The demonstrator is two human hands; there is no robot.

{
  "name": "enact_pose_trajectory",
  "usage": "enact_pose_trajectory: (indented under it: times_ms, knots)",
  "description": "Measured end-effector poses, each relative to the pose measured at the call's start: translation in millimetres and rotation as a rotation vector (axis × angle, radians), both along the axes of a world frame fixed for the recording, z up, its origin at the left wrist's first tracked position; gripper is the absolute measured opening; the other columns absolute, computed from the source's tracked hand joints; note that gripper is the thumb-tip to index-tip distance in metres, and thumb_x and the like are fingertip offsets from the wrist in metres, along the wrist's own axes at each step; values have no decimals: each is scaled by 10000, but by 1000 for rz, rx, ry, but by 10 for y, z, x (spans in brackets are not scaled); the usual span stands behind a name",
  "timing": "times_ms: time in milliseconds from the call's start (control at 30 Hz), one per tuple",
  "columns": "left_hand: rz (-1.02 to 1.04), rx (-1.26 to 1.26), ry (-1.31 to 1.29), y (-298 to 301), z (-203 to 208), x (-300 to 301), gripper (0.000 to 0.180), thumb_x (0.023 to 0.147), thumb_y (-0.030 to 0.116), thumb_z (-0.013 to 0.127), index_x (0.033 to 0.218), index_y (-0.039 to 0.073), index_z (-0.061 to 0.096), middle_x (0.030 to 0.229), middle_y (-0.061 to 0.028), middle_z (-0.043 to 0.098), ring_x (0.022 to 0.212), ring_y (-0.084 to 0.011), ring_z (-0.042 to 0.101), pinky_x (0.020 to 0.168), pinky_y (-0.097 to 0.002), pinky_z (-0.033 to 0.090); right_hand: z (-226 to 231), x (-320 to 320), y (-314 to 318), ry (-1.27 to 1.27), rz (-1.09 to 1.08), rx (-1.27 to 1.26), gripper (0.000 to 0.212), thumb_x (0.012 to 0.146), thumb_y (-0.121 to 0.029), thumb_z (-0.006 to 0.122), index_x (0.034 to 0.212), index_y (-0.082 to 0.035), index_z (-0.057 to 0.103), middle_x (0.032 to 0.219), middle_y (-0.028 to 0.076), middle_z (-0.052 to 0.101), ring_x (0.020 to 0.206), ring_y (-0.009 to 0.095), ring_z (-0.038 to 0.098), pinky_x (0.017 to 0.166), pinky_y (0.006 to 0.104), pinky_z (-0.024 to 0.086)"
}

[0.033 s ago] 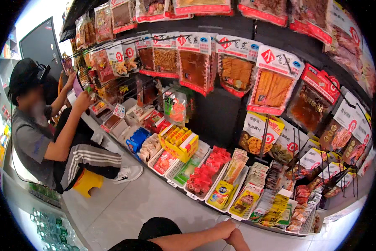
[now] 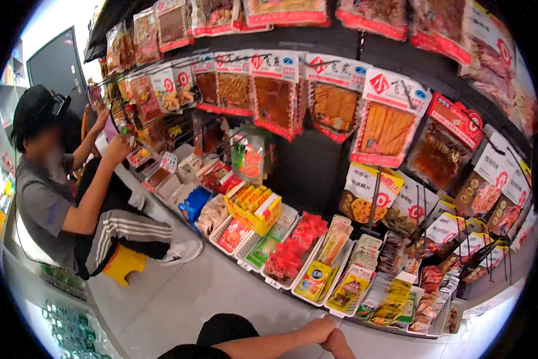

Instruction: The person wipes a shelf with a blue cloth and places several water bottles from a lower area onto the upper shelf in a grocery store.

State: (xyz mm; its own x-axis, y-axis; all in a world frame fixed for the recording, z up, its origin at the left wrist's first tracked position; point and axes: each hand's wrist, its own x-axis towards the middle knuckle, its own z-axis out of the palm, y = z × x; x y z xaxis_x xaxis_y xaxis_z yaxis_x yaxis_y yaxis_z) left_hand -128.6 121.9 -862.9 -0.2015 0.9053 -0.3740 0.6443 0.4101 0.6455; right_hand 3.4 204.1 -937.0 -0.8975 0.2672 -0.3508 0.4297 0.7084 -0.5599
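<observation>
My left hand (image 2: 318, 328) and my right hand (image 2: 336, 343) meet at the lower edge, touching each other above my knees. Both look closed and rounded; the fingers are mostly turned away, so anything inside them is hidden. Just beyond them stand white plastic baskets (image 2: 295, 292) on the low shelf. Yellow snack packets (image 2: 349, 291) and a yellow snack bag (image 2: 314, 281) are closest to my hands. Left of these lies a pile of red snack packets (image 2: 290, 257).
At left a person (image 2: 53, 197) in a black cap sits on a yellow stool (image 2: 125, 263), hands raised at the hanging goods. Hanging snack bags (image 2: 388, 125) fill the dark rack on metal hooks (image 2: 421, 209). Bottled drinks (image 2: 71, 329) stand at the lower left. A yellow display box (image 2: 260, 212) sits among the baskets.
The view has shifted very slightly. My hands stay together in the same place, and the seated person has hardly moved.
</observation>
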Motion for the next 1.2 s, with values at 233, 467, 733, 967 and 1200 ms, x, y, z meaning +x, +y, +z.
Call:
enact_pose_trajectory:
  times_ms: [233, 467, 733, 967, 1200]
  knots:
    - [-116, 54, 139, -169, -112, 63, 247, 998, 156, 463, 966, -46, 602, 852, -210, 586, 724, -300, 518, 706, -474, 459, -185, -184, -41, 43, -84, -83, 410, 829, -389, 747, 1092, -81, 683, 1042, 183, 676, 983, 348, 633, 851, 423, 523]
    - [601, -73, -1554, -278, 94, 93, 421, 988, 260, 373, 904, -20, 676, 817, -147, 685, 650, -234, 600, 610, -416, 485, -121, -315, -108, 61, -148, -163, 413, 839, -380, 741, 1113, -78, 673, 1066, 183, 667, 993, 345, 631, 854, 428, 524]
    - [196, 407, -378, -310, 265, -43, 409, 987, 272, 394, 757, 39, 639, 691, -102, 644, 586, -176, 563, 548, -332, 445, -132, -428, -131, 59, -174, -205, 416, 851, -369, 734, 1136, -75, 661, 1093, 184, 657, 1005, 343, 628, 857, 434, 525]
    - [215, 362, -349, -231, 130, -200, 403, 990, 270, 397, 761, 39, 634, 692, -102, 634, 588, -178, 557, 555, -333, 444, -142, -487, -148, 53, -181, -228, 420, 862, -360, 728, 1156, -72, 651, 1117, 184, 649, 1015, 340, 626, 859, 438, 526]
    - [223, 351, -348, -210, 145, -274, 397, 994, 269, 399, 765, 38, 628, 692, -101, 624, 591, -181, 551, 561, -334, 443, -165, -528, -163, 49, -182, -241, 424, 872, -351, 722, 1177, -69, 641, 1141, 184, 640, 1025, 337, 623, 862, 443, 526]
